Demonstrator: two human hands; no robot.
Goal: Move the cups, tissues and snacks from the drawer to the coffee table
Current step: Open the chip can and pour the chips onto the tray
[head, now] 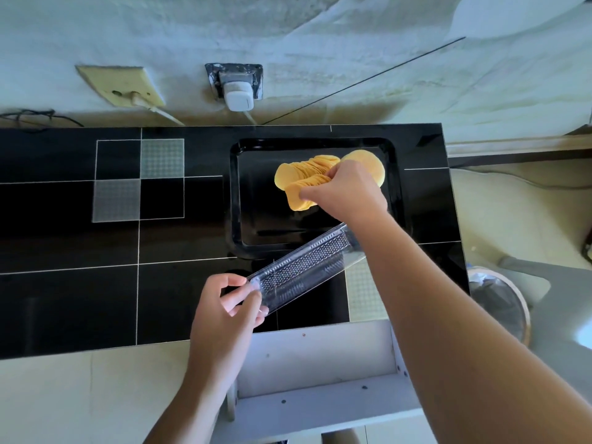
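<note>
1. Our right hand [346, 190] covers the middle of the stacked chips [307, 177], so we cannot tell whether they form one row or two; part of the stack shows to the right of the knuckles.
2. Our right forearm crosses the far end of the clear plastic tray [304, 267], hiding that end. The open drawer [320, 373] is cut off below by our arms, and the round bin [499, 302] on the floor at right is only partly seen.
3. The chips are thin, yellow-orange, curved ovals packed face to face. They lie in the black tray [250, 225] set on the counter [64, 299].
4. Our right hand's fingers are curled round the chips, gripping them from above.
5. Our left hand [230, 309] pinches the near end of the clear plastic tray between thumb and fingers, holding it slanted over the black tray's near rim.
6. The clear plastic tray is long, narrow and ribbed. The counter is glossy black with thin white lines and dotted grey squares. The black tray is shiny with rounded corners. The drawer is plain white board.
</note>
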